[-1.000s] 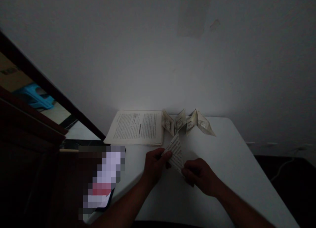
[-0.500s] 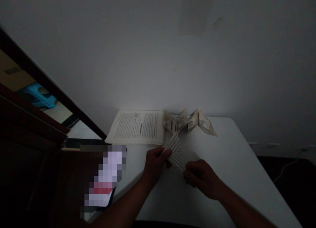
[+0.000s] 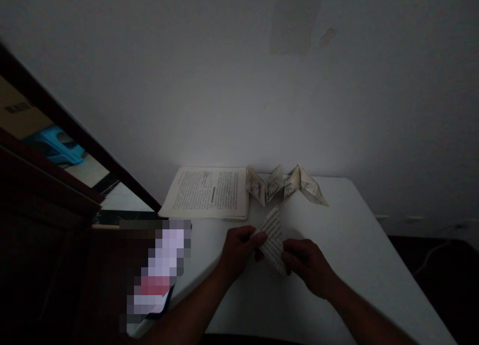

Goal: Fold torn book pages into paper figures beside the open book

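Note:
A folded piece of printed paper [image 3: 272,234], triangular in outline, is held just above the white table [image 3: 348,255] between both hands. My left hand [image 3: 238,249] pinches its left edge with thumb and fingers. My right hand [image 3: 307,266] grips its lower right corner, fingers curled. Beyond it, near the wall, stand two folded paper shapes [image 3: 265,185] [image 3: 304,186] made of the same printed pages.
An open book or stack of printed pages [image 3: 208,192] lies at the table's back left. A blurred phone screen [image 3: 159,270] sits at the left edge. Dark wooden furniture [image 3: 45,210] stands to the left, the wall right behind the table.
The folded paper has shifted slightly right and lower. My right hand moved up and closer to my left hand, taking a firmer hold on the paper's lower corner.

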Motion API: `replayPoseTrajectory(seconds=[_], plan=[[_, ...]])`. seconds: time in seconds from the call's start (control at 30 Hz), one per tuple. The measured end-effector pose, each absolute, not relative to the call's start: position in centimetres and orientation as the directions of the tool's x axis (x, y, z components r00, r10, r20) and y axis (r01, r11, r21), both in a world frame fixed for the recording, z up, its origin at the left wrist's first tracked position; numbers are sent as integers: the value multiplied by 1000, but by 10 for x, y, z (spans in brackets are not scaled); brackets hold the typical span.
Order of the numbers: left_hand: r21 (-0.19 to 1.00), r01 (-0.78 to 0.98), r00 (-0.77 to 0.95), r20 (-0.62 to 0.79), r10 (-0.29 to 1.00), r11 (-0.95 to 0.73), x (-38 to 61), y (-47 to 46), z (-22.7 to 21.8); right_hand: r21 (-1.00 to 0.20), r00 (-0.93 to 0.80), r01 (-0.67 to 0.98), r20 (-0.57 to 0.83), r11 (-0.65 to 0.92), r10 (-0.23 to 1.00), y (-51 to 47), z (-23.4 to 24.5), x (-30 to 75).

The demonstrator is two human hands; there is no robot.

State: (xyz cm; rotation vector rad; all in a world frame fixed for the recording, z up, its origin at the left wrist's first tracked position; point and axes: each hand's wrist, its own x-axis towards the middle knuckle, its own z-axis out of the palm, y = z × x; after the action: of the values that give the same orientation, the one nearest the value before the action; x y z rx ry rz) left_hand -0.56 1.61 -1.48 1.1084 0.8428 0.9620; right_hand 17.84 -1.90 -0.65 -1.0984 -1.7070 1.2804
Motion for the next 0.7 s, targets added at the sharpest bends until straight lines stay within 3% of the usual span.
replayPoseTrajectory(seconds=[0.2, 0.7], plan=[[977, -78, 498, -136, 856, 200, -3, 11, -9, -996, -251, 86, -22, -1, 968, -17, -12, 181], [928, -274, 508, -84, 857, 254, -4, 14, -12, -997, -241, -23, -64, -72, 968, -10, -13, 186]])
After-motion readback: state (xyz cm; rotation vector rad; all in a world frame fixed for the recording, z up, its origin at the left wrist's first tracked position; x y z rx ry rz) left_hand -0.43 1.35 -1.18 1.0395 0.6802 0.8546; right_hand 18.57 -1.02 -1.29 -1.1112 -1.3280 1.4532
